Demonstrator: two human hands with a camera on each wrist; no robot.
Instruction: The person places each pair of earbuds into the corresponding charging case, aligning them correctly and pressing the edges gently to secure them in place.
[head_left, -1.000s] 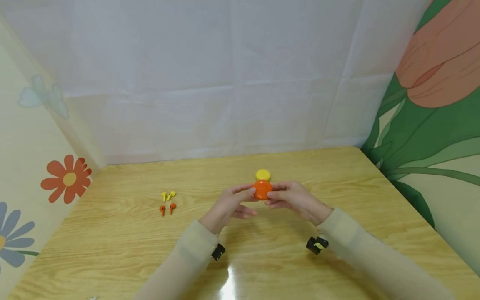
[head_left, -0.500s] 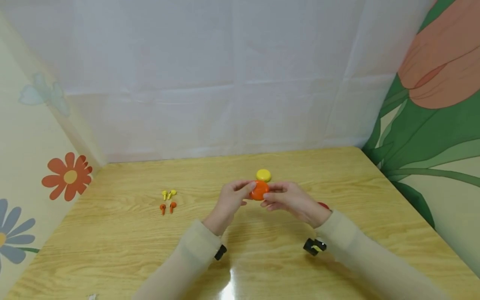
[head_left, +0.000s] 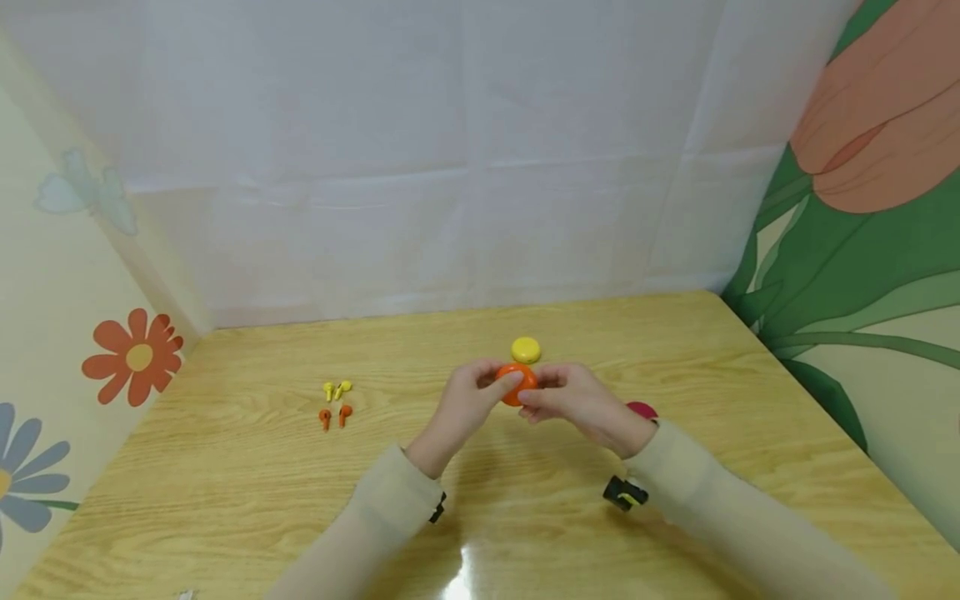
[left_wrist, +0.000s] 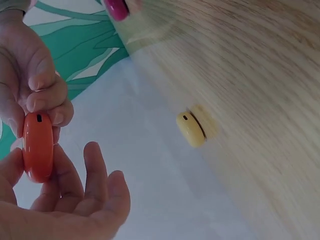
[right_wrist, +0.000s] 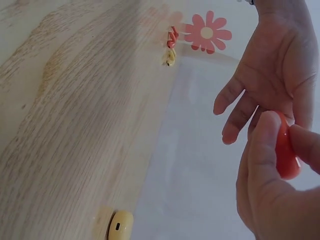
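Observation:
A round, glossy orange earbud charging case (head_left: 528, 380) is held above the table between both hands. My left hand (head_left: 462, 406) pinches its left side, thumb on the near face; other left fingers extend away from it in the left wrist view. From the right, my right hand (head_left: 583, 406) pinches the same orange case between thumb and fingers. Seen edge-on in the left wrist view, the case (left_wrist: 38, 150) looks closed, with a small dark slot on its rim. A yellow charging case (head_left: 526, 350) sits on the table just behind it.
Yellow earbuds (head_left: 343, 387) and orange earbuds (head_left: 345, 412) lie on the wooden table (head_left: 225, 475) at left. A magenta case (head_left: 642, 410) is partly hidden behind my right wrist. A white cloth (head_left: 375, 233) hangs behind; painted walls flank both sides.
The orange case has shifted slightly left and turned in my hands, with both thumbs now over its near face. The magenta case has come into view beside my right wrist.

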